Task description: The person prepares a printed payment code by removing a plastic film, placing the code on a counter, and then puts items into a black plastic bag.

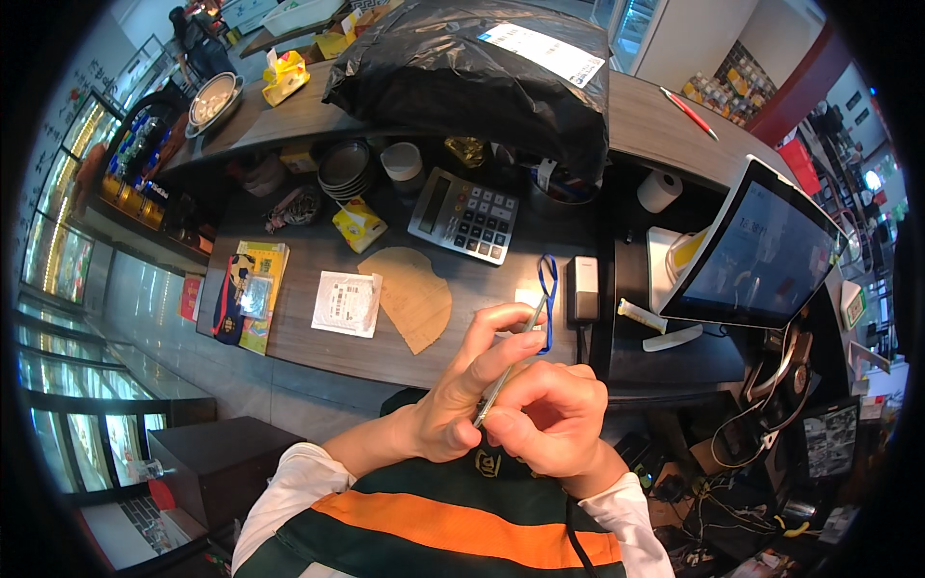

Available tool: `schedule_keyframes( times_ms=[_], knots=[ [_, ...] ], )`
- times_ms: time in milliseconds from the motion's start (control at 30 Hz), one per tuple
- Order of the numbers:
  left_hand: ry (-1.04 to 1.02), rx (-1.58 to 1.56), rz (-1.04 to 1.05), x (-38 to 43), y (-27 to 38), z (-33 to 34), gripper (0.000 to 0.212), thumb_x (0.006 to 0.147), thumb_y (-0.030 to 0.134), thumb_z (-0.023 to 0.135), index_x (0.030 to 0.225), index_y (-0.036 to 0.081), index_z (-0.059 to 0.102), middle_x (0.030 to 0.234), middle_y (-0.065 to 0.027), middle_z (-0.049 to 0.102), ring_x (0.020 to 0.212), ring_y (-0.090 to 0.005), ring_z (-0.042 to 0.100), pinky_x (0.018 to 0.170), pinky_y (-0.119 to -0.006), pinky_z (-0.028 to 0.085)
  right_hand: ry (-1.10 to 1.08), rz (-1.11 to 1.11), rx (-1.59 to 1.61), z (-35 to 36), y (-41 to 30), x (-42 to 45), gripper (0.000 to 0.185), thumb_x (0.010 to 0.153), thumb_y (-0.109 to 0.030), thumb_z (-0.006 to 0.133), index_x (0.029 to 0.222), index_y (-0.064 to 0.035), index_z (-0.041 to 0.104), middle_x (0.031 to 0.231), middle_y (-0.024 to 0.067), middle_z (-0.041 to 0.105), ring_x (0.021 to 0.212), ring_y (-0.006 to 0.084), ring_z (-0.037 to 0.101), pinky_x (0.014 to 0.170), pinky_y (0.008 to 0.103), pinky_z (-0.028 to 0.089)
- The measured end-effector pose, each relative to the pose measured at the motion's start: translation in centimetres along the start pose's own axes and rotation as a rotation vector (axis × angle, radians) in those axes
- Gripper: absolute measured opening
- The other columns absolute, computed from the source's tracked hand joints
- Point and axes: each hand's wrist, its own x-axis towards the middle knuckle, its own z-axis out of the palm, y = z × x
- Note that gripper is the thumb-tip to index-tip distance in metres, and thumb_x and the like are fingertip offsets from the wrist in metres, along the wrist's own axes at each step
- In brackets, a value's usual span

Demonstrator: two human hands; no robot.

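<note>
Both hands meet just above the desk's near edge, in front of my chest. My left hand holds a thin, flat, clear-edged item, seen nearly edge-on, between its fingers and thumb. My right hand has its fingers curled, and its thumb and fingertip are at the item's lower end. Behind the item lies a blue lanyard loop on the desk. Left of the hands are a piece of brown paper and a white padded envelope bearing a printed label.
A large black plastic parcel lies on the raised shelf, with a red pen to its right. A calculator, yellow tissue pack and card reader stand on the desk. A touchscreen monitor stands right. A person is far back left.
</note>
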Motion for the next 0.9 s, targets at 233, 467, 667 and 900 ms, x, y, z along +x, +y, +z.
schedule_keyframes(
  times_ms=[233,467,667,900],
  knots=[
    [0.012,-0.193,-0.285,0.4,1.6,0.2,0.083,0.078,0.065,0.019,0.13,0.0,0.019,0.127,-0.0191,0.025,0.115,-0.0276,0.03,0.094,-0.039,0.025,0.117,-0.155,-0.272,0.1,0.9,-0.4,0.016,0.066,-0.001,0.067,0.078,-0.0016,0.055,0.067,0.0052,0.055,0.051,0.0094,0.049,0.049,0.02,0.039],
    [0.058,-0.435,-0.368,1.2,3.0,0.8,0.08,0.082,0.062,0.018,0.132,0.0,0.012,0.129,-0.0167,0.024,0.118,-0.025,0.028,0.099,-0.036,0.018,0.193,-0.419,-0.519,-0.2,1.5,0.3,0.031,0.061,0.001,0.069,0.089,-0.0032,0.055,0.082,0.0086,0.052,0.067,0.0152,0.05,0.069,0.0286,0.044],
    [0.084,-0.24,-0.342,0.9,2.3,0.5,0.077,0.083,0.059,0.017,0.132,0.0,0.015,0.121,-0.0161,0.03,0.112,-0.0239,0.032,0.096,-0.036,0.022,0.117,-0.57,-0.753,-1.3,0.6,0.9,0.034,0.057,0.002,0.064,0.091,-0.0027,0.06,0.082,0.0102,0.057,0.063,0.02,0.057,0.053,0.026,0.047],
    [0.117,-0.145,-0.352,1.1,2.2,0.4,0.074,0.084,0.057,0.016,0.131,-0.001,0.018,0.119,-0.0168,0.031,0.11,-0.0247,0.033,0.095,-0.036,0.023,-0.092,-0.678,-0.907,-2.3,-0.6,1.8,0.028,0.06,-0.001,0.063,0.088,0.0012,0.06,0.082,0.0117,0.057,0.061,0.0217,0.059,0.052,0.0267,0.049]
  ],
)
